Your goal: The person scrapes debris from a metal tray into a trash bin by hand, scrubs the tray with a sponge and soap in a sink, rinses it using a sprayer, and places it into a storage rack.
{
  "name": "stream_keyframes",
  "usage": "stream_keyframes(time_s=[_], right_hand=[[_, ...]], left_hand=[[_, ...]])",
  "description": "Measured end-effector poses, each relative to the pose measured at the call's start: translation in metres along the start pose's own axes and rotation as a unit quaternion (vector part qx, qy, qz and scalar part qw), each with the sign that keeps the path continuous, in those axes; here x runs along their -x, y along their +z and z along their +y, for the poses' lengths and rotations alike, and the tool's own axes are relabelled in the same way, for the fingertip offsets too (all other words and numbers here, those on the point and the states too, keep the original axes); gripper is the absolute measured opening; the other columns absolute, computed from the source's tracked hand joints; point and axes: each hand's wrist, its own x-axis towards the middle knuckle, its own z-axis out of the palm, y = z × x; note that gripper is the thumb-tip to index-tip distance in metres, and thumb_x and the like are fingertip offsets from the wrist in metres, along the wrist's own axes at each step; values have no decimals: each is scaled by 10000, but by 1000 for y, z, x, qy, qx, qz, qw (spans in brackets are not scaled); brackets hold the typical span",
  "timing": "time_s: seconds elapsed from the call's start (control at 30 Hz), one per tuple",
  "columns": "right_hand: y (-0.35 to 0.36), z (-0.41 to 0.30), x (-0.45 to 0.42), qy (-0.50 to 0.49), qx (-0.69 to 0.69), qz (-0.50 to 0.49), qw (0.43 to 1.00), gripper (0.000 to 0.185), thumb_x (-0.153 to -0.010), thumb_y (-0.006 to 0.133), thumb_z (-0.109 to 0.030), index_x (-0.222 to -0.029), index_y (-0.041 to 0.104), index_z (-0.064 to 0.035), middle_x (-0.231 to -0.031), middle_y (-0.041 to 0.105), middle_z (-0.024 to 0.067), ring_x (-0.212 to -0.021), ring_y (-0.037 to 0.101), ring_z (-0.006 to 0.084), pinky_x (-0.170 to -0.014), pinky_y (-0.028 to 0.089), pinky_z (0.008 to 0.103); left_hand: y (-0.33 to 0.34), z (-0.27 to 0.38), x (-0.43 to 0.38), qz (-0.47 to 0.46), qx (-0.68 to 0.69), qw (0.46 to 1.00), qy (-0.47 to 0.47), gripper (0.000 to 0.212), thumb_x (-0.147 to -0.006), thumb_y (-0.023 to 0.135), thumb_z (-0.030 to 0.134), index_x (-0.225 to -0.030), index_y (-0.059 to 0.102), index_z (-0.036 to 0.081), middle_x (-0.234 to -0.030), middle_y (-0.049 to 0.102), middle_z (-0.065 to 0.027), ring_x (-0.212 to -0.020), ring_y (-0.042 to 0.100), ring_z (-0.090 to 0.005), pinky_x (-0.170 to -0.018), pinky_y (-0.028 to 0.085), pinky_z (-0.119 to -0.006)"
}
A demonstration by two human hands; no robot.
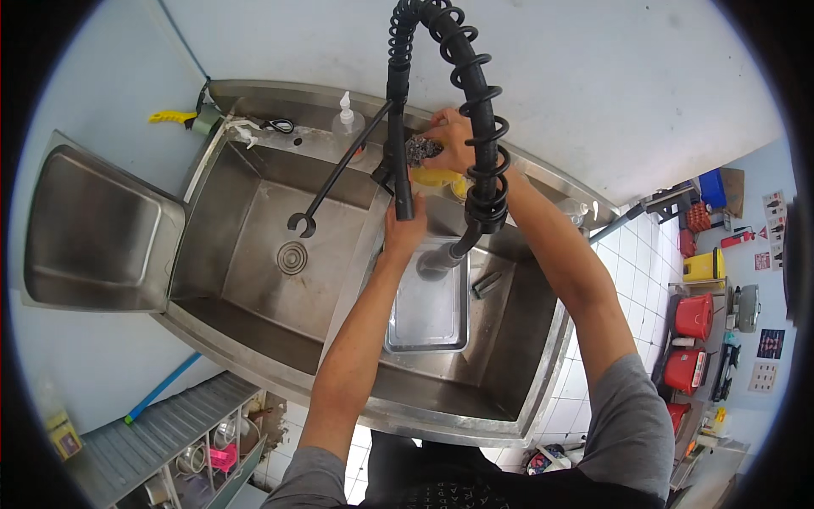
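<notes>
At the back ledge of a two-basin steel sink (420, 417), my right hand (453, 143) grips a dark metal scouring pad (423, 150). Just below that pad is a yellow item (434, 177), which I cannot identify, by a small yellow-rimmed container (459, 187). My left hand (407, 219) is near the yellow item, partly behind the black spray head (404, 197) of the spring-coil faucet (486, 127); its fingertips are hidden. In the right basin lies a shallow metal tray (427, 312), with a small green and grey item (487, 285) beside it.
A clear pump bottle (348, 130) and black-handled scissors (278, 126) stand or lie along the back ledge. The faucet's black holder arm (337, 172) crosses above the left basin (286, 254). Another clear bottle (572, 210) is at the right corner. A yellow-handled brush (173, 117) hangs at the left corner.
</notes>
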Motion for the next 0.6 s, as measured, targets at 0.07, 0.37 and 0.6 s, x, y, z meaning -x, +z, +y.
stream_keyframes(time_s=[0.07, 0.37, 0.6], right_hand=[[11, 29, 11, 61, -42, 8, 997, 476, -667, 834, -276, -1042, 748, 4, -1115, 668, 188, -1090, 594, 338, -953, 485, 406], [14, 19, 23, 178, -375, 185, 891, 459, -751, 774, -89, -1169, 645, 51, -1034, 694, 137, -887, 672, 185, -782, 543, 310], [15, -40, 90, 286, -495, 216, 792, 581, -745, 709, 104, -1236, 442, -57, -969, 629, 94, -799, 666, 181, -682, 541, 302]], left_hand=[[8, 7, -1, -30, 31, 998, -39, 513, -996, 561, 235, -1491, 444, 164, -1155, 637, -328, -1104, 606, -489, -930, 482, -501], [-10, -7, 1, -86, -41, 994, -50, 372, -1022, 549, 249, -1336, 592, 53, -996, 707, -271, -969, 690, -431, -843, 522, -431], [-42, -5, 1, 106, -19, 994, -3, 349, -875, 689, 77, -1214, 663, 1, -916, 743, -126, -813, 721, -190, -719, 529, -326]])
